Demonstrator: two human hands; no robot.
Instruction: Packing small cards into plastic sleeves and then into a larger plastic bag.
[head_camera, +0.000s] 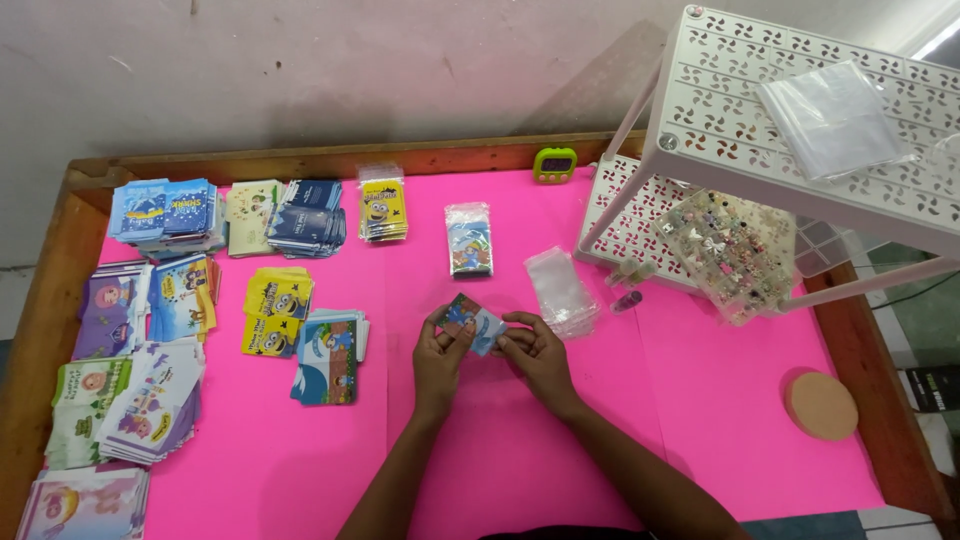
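Note:
Both of my hands hold a small stack of picture cards above the pink table cover, near the middle. My left hand grips the cards' left side, and my right hand pinches the right end, where a bluish clear sleeve shows. A pile of clear plastic sleeves lies just right of the cards. Behind them rests a bagged pack of cards.
Several piles of cartoon cards cover the table's left half. A white perforated rack stands at the right with a clear bag on top and a bead box beneath. A cork disc lies at the right; a green timer sits at the back.

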